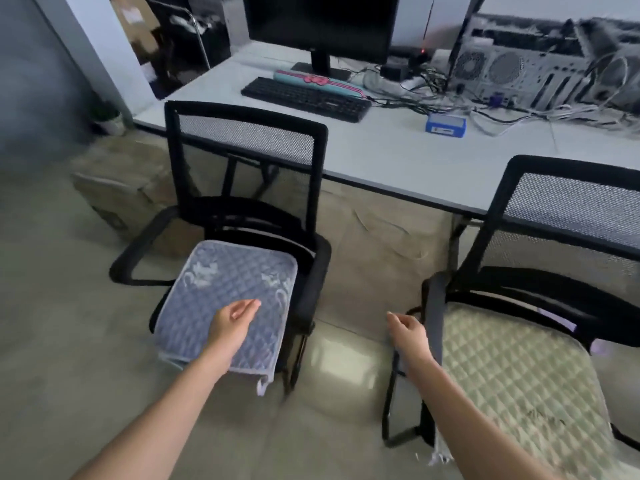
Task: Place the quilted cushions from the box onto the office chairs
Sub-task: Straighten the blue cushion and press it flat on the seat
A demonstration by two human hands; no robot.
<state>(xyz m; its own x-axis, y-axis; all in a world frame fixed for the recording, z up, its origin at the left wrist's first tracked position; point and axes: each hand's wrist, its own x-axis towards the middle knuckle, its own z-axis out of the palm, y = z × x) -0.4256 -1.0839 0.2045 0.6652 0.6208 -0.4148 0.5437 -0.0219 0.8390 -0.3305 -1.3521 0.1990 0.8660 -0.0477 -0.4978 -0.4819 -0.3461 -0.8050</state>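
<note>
Hands come first in view: the left hand point(235, 318) hovers over the front half of the blue cushion point(230, 303), fingers loosely open and gripping nothing; whether the palm touches the quilting I cannot tell. The right hand point(408, 332) hangs between the two chairs, just beside the right chair's point(568, 216) arm, fingers half curled and empty.

The blue cushion lies on the seat of the left chair point(242, 133), its front edge overhanging the seat's front edge, a tie dangling at the front right corner. The green cushion point(519, 379) covers the right chair's seat, its fringe hanging off the front corner.

Both pads look thin, light and floppy; they would probably sag if lifted by one corner, so a two-handed pinch at opposite edges should suit best. The quilted cloth looks smooth and may slide on the seats.

Beyond, a box point(117, 188) sits on the floor under the desk's point(398, 154) left corner.
</note>
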